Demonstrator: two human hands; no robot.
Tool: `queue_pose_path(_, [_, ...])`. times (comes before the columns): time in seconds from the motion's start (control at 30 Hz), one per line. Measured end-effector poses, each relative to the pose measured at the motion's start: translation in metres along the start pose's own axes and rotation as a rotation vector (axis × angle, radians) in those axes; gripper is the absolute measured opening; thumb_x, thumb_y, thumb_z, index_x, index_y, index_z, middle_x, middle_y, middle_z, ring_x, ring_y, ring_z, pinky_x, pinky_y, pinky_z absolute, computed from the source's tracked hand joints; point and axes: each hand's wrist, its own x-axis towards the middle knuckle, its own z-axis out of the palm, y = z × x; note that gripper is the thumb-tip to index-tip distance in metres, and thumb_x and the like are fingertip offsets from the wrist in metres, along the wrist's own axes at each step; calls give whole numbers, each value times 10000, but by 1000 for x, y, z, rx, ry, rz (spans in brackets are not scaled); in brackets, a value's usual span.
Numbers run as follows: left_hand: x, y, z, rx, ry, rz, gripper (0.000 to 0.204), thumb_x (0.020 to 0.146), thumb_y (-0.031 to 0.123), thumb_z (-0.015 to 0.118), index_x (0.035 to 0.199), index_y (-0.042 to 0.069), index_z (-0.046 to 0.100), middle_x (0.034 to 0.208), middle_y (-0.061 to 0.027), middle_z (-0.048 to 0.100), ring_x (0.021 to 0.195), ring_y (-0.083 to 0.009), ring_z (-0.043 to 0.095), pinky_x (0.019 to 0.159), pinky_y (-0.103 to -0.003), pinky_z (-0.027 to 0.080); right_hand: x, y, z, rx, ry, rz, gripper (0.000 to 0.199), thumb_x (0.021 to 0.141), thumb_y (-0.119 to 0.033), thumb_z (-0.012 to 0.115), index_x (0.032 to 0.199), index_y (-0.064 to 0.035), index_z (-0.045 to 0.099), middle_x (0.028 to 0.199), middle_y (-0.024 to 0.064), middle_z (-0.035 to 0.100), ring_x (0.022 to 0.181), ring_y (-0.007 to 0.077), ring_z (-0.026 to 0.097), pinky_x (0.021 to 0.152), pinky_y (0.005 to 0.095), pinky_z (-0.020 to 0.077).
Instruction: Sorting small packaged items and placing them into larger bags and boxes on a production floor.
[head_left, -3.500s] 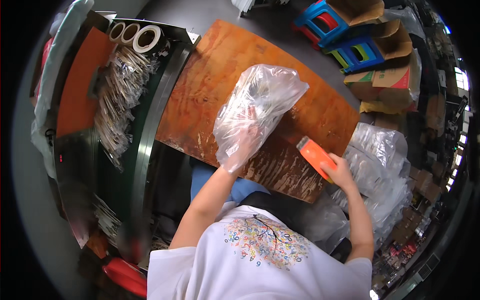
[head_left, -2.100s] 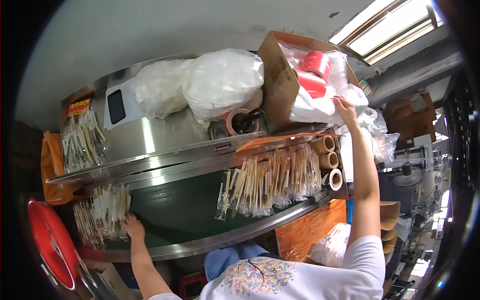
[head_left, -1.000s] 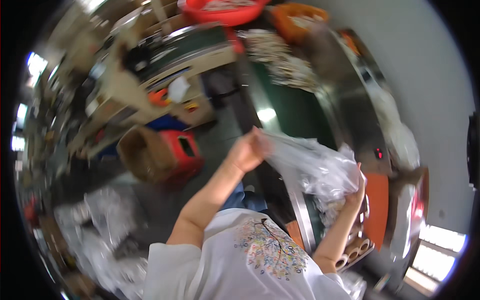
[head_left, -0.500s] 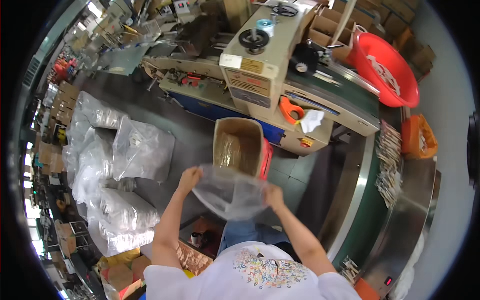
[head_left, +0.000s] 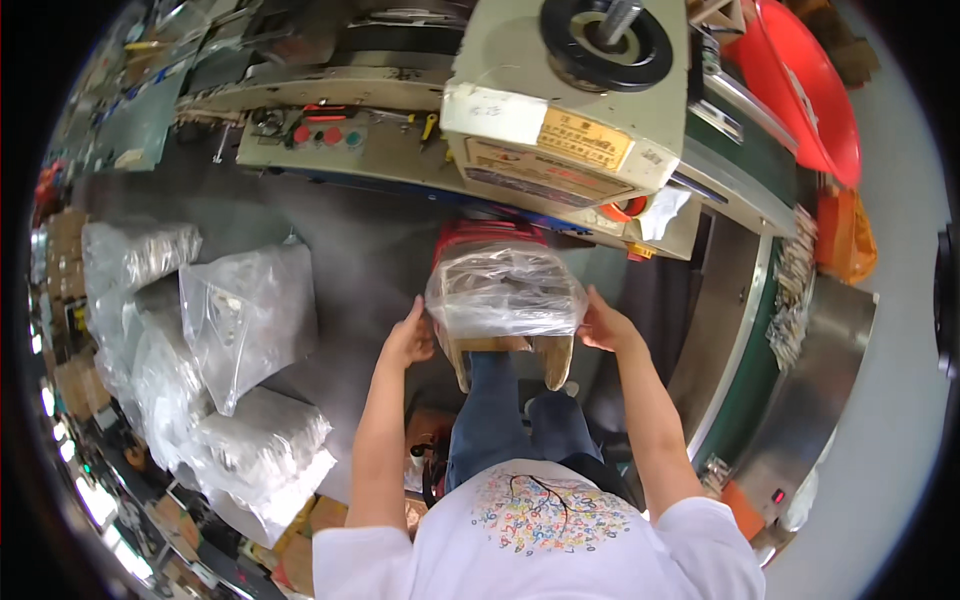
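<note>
In front of my legs a cardboard box (head_left: 555, 362) stands against a red plastic stool or crate (head_left: 490, 232). A clear plastic bag (head_left: 510, 290) is drawn over the box's far part, its film wrinkled and shiny. Two brown edges of the box stick out from under the film on the near side. My left hand (head_left: 412, 338) is at the bag's left edge, thumb up and fingers curled in. On the opposite edge my right hand (head_left: 605, 322) has its fingers closed on the film. What lies inside the box is blurred by the plastic.
Full clear plastic sacks (head_left: 250, 300) are heaped on the floor at the left. Ahead stands a beige machine (head_left: 560, 130) with a black handwheel (head_left: 606, 45). To the right run a green conveyor belt (head_left: 745, 390), a red basin (head_left: 800, 95) and an orange bin (head_left: 845, 235).
Both hands have moved forward and slightly right. The bag, held spread in front of the open box before, now covers the box's far part. My view has shifted closer to the machine.
</note>
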Motion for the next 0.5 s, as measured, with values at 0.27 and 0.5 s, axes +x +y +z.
queue_pose_path(0.27, [-61,-22,46,951,207,324,374,876,350,437,957,9,566,799,-197,622,637,-314,629,551,-394,511,-65,73,50,-486,248,-247,224,863,-185,456,872,1,583,533,101,552,367,194,539,311,335,428])
queue_pose_path(0.5, [123,-146,-24,1935,-62,1337,318,886,212,433,1145,74,554,1150,-118,562,1072,-254,522,907,-385,407,46,69,53,-1134,490,-175,228,771,-294,538,855,-160,702,883,52,681,844,199,659,673,357,522])
